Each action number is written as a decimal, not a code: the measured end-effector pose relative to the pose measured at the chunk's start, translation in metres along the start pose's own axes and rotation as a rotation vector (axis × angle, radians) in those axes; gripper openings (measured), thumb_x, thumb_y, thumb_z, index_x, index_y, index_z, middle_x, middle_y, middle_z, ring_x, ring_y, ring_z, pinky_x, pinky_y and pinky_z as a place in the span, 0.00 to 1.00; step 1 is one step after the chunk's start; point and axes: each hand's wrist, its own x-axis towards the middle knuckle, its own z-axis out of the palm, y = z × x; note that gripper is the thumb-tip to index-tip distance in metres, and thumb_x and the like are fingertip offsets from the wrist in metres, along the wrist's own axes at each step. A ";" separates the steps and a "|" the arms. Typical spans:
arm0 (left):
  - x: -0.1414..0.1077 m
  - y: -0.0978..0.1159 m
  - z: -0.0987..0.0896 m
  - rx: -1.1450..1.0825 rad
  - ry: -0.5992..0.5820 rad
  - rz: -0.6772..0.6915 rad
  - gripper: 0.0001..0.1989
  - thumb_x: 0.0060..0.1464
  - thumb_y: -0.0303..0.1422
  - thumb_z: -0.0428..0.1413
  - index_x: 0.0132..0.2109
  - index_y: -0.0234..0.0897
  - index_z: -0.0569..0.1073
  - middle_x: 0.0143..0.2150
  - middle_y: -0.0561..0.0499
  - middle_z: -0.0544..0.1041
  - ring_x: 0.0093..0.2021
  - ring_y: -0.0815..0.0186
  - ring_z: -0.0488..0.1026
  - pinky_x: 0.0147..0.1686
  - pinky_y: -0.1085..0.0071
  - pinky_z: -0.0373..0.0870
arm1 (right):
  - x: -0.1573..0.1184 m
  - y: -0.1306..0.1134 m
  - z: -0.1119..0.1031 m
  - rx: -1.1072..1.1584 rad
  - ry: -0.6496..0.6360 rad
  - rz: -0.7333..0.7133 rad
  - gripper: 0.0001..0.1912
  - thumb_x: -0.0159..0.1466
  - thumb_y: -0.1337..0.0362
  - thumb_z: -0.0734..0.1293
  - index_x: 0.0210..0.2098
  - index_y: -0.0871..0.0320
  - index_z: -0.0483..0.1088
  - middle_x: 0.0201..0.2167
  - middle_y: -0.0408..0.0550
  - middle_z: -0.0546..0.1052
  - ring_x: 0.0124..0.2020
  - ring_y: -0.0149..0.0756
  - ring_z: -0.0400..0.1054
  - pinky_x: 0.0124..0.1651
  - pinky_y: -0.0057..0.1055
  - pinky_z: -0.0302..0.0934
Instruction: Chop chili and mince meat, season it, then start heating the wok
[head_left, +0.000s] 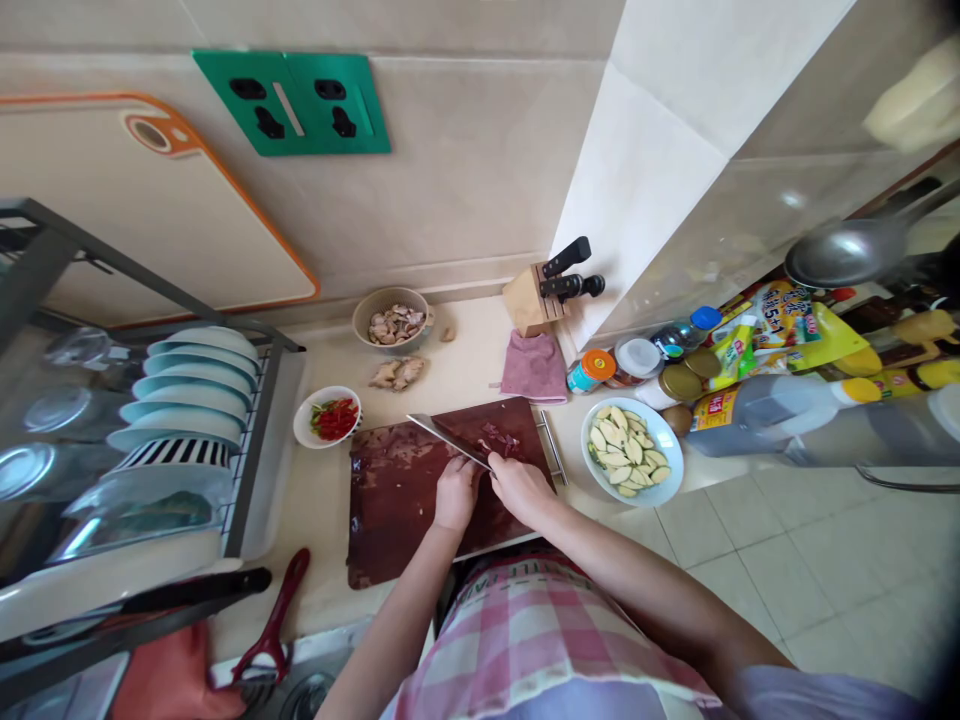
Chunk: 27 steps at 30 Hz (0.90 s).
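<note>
My right hand (519,488) is wrapped round the handle of a kitchen knife (444,436), whose blade points to the far left. Close beside it, my left hand (457,494) has its fingers curled at the near side of the blade; whatever they press on is hidden. Both hands are over a dark red-brown cutting board (397,520). Small pieces of dark reddish meat (499,438) lie on the board just beyond the knife. Wet smears mark the board's left part.
Left of the board stand a bowl of cut red and green peppers (334,419) and a dish rack (238,450). Ginger (397,374), a colander (393,318) and a knife block (531,300) are behind. At right are a plate of sliced squash (628,452) and several jars. A peeler (279,625) lies front left.
</note>
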 end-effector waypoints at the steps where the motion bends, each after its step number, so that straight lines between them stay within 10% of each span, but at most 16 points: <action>1: 0.001 0.001 0.000 0.006 0.007 0.002 0.09 0.56 0.27 0.51 0.39 0.37 0.76 0.38 0.45 0.76 0.40 0.61 0.73 0.41 0.66 0.72 | -0.002 0.003 0.000 0.017 0.001 -0.006 0.09 0.66 0.65 0.54 0.44 0.56 0.61 0.34 0.50 0.76 0.33 0.39 0.72 0.29 0.27 0.54; 7: -0.002 0.001 0.006 0.053 0.026 0.022 0.08 0.54 0.28 0.53 0.40 0.36 0.76 0.40 0.45 0.76 0.42 0.59 0.71 0.44 0.63 0.71 | -0.047 0.036 0.013 0.078 -0.073 0.050 0.08 0.66 0.64 0.55 0.42 0.57 0.62 0.29 0.48 0.76 0.30 0.37 0.71 0.28 0.27 0.50; 14: -0.008 0.001 0.001 0.027 0.024 0.048 0.09 0.57 0.30 0.51 0.39 0.37 0.76 0.40 0.47 0.76 0.41 0.62 0.72 0.43 0.65 0.72 | -0.001 0.017 -0.003 0.159 -0.030 0.017 0.08 0.66 0.62 0.55 0.40 0.56 0.62 0.33 0.50 0.76 0.34 0.37 0.71 0.30 0.27 0.50; 21: -0.009 -0.003 0.003 0.027 0.081 0.017 0.08 0.57 0.29 0.51 0.39 0.36 0.75 0.39 0.46 0.77 0.40 0.62 0.73 0.43 0.64 0.72 | -0.060 0.054 0.016 0.215 -0.067 0.063 0.07 0.66 0.64 0.56 0.38 0.58 0.63 0.30 0.49 0.74 0.31 0.34 0.69 0.30 0.26 0.50; 27: -0.019 0.008 -0.001 -0.047 -0.042 0.115 0.08 0.57 0.28 0.50 0.34 0.39 0.74 0.41 0.47 0.76 0.43 0.61 0.72 0.48 0.60 0.68 | -0.007 0.020 0.007 0.236 0.002 0.039 0.09 0.66 0.62 0.55 0.42 0.57 0.62 0.35 0.51 0.75 0.36 0.38 0.71 0.32 0.28 0.51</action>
